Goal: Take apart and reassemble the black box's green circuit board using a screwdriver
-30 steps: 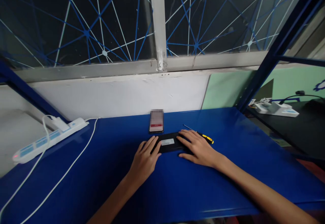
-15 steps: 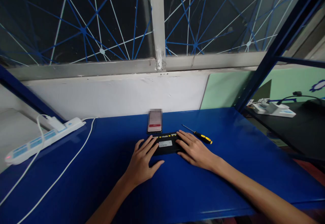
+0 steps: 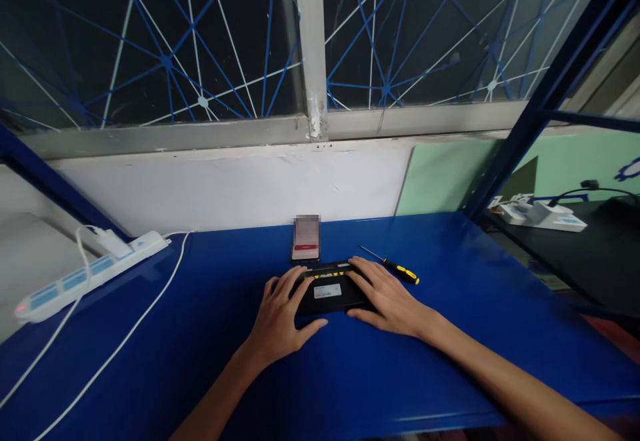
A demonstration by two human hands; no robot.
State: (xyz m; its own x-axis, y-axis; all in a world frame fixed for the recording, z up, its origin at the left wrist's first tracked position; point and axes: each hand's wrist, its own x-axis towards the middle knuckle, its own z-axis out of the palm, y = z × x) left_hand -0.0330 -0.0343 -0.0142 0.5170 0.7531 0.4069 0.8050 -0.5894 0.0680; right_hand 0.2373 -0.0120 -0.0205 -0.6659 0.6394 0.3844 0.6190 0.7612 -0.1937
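A flat black case [image 3: 327, 302] with a white label and a row of yellow marks lies in front of me on the blue table [image 3: 380, 374]. My left hand [image 3: 283, 311] grips its left end, fingers bent over the far corner and thumb reaching along the front. The right end is in my right hand [image 3: 387, 294], with fingers across the top and the thumb at the near edge. Part of each end is hidden under the fingers. Just beyond the right hand rests a screwdriver [image 3: 403, 273] with a yellow and black handle.
Behind the case a phone [image 3: 306, 241] leans near the wall, its screen lit. A white power strip [image 3: 95, 274] sits at the left with a white cable [image 3: 145, 321] running over the table. On the right, another power strip [image 3: 543, 214] lies on a dark shelf [image 3: 595, 254].
The case has tipped or shifted slightly toward me, and more of its far edge shows behind the yellow marks. Both hands have closed in a little on its ends.
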